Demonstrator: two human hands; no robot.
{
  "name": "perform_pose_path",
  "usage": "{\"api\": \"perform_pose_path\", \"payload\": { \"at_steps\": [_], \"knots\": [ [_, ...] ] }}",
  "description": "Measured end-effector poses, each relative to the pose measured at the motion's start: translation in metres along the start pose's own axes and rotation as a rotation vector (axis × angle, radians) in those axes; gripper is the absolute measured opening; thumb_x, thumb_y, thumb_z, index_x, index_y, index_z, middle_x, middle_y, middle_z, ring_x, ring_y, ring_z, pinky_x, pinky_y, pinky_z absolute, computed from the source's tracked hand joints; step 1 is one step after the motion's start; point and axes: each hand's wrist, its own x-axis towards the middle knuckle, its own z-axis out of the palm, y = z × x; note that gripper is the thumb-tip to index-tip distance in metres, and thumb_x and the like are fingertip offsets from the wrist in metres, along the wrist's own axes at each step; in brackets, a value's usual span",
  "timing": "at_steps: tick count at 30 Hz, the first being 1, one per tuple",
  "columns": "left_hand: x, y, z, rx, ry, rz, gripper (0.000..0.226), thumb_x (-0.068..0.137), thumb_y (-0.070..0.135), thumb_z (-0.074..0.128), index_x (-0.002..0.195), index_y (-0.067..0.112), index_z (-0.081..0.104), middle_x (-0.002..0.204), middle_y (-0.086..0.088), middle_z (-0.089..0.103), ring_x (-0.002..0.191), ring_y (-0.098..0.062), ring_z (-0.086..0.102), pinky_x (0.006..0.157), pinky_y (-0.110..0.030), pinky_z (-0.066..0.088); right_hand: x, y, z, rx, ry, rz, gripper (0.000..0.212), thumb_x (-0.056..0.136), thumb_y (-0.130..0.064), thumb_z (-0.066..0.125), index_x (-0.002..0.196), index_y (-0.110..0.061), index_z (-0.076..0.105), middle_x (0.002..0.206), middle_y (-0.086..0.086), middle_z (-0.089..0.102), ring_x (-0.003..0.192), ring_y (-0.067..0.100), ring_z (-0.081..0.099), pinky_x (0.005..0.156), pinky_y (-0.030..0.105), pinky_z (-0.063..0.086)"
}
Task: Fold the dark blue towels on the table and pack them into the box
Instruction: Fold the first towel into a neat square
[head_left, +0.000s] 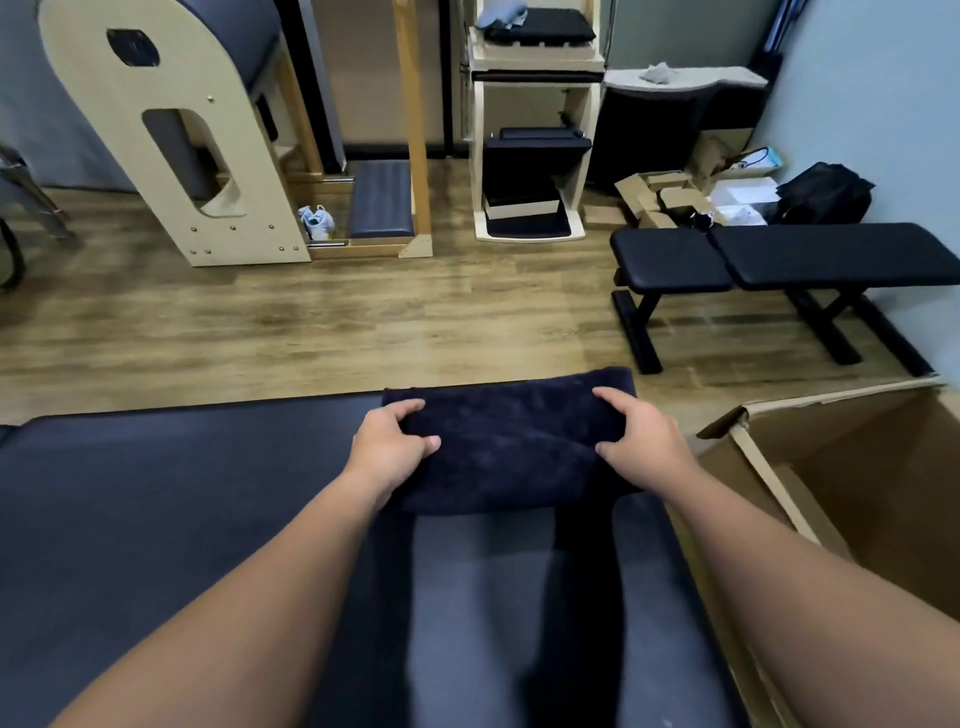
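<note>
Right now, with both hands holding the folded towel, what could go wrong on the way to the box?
1. The left hand and right hand grip only the ends of the dark blue towel; its middle may sag and the fold may open.
2. The cardboard box has a torn, raised flap on its near side; the towel could catch there.

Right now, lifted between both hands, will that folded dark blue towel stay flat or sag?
The towel will probably sag: its near edge already droops between the left hand and right hand. Its plush pile suggests little slipping, and nothing breakable.
</note>
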Motion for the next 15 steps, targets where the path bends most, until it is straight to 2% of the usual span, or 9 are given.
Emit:
{"api": "perform_pose_path", "payload": {
  "at_steps": [2, 4, 7, 9, 11, 13, 15],
  "knots": [
    [0.007, 0.017, 0.015, 0.046, 0.022, 0.043, 0.059, 0.082, 0.017, 0.081, 0.134, 0.037, 0.063, 0.121, 0.013, 0.067, 0.115, -0.015, 0.063, 0.103, -0.038, 0.052, 0.020, 0.010, -0.008, 0.011, 0.027, 0.004, 0.077, 0.081, -0.021, 0.071, 0.147, -0.048, 0.041, 0.137, -0.005, 0.061, 0.124, 0.027, 0.056, 0.097, 0.036, 0.050],
    [0.009, 0.027, 0.026, 0.193, 0.050, 0.087, 0.057, 0.090, 0.020, 0.073, 0.142, 0.034, 0.056, 0.133, 0.007, 0.061, 0.125, -0.019, 0.056, 0.109, -0.037, 0.046, 0.032, 0.017, -0.008, -0.035, 0.029, 0.020, 0.074, 0.085, -0.026, 0.070, 0.149, -0.046, 0.037, 0.138, 0.000, 0.058, 0.124, 0.031, 0.054, 0.098, 0.040, 0.050],
    [-0.002, 0.027, 0.040, 0.697, 0.137, 0.140, 0.042, 0.099, 0.031, 0.057, 0.141, 0.028, 0.052, 0.150, -0.011, 0.037, 0.134, -0.033, 0.038, 0.107, -0.045, 0.039, 0.025, 0.016, 0.003, -0.336, 0.119, -0.029, 0.054, 0.092, -0.035, 0.062, 0.143, -0.037, 0.044, 0.145, 0.009, 0.039, 0.128, 0.035, 0.041, 0.101, 0.049, 0.043],
    [-0.011, 0.023, 0.049, 0.949, 0.169, 0.247, 0.041, 0.101, 0.042, 0.047, 0.140, 0.027, 0.050, 0.154, -0.011, 0.031, 0.136, -0.033, 0.031, 0.104, -0.048, 0.037, 0.014, 0.010, 0.013, -0.457, 0.233, -0.148, 0.049, 0.090, -0.045, 0.061, 0.135, -0.030, 0.052, 0.149, 0.011, 0.036, 0.128, 0.035, 0.039, 0.099, 0.049, 0.041],
    [-0.016, 0.021, 0.054, 1.006, 0.032, 0.242, 0.057, 0.102, 0.052, 0.037, 0.154, 0.029, 0.033, 0.163, -0.009, 0.023, 0.144, -0.030, 0.024, 0.109, -0.047, 0.035, 0.007, 0.006, 0.025, -0.472, 0.124, -0.146, 0.067, 0.089, -0.063, 0.051, 0.147, -0.031, 0.040, 0.157, 0.015, 0.027, 0.137, 0.036, 0.034, 0.105, 0.050, 0.037],
    [-0.013, 0.021, 0.053, 0.989, -0.109, 0.138, 0.069, 0.102, 0.059, 0.031, 0.162, 0.029, 0.014, 0.169, -0.008, 0.008, 0.152, -0.029, 0.013, 0.116, -0.047, 0.031, 0.008, 0.009, 0.033, -0.463, -0.033, -0.080, 0.079, 0.089, -0.072, 0.039, 0.156, -0.033, 0.022, 0.164, 0.018, 0.014, 0.148, 0.037, 0.021, 0.115, 0.052, 0.027],
    [-0.007, 0.024, 0.048, 0.948, -0.173, 0.099, 0.073, 0.102, 0.060, 0.035, 0.162, 0.028, 0.011, 0.170, -0.008, 0.004, 0.154, -0.029, 0.010, 0.120, -0.047, 0.028, 0.013, 0.013, 0.033, -0.447, -0.093, -0.066, 0.082, 0.090, -0.074, 0.033, 0.159, -0.034, 0.015, 0.166, 0.018, 0.009, 0.151, 0.036, 0.013, 0.119, 0.051, 0.020]
  ]
}}
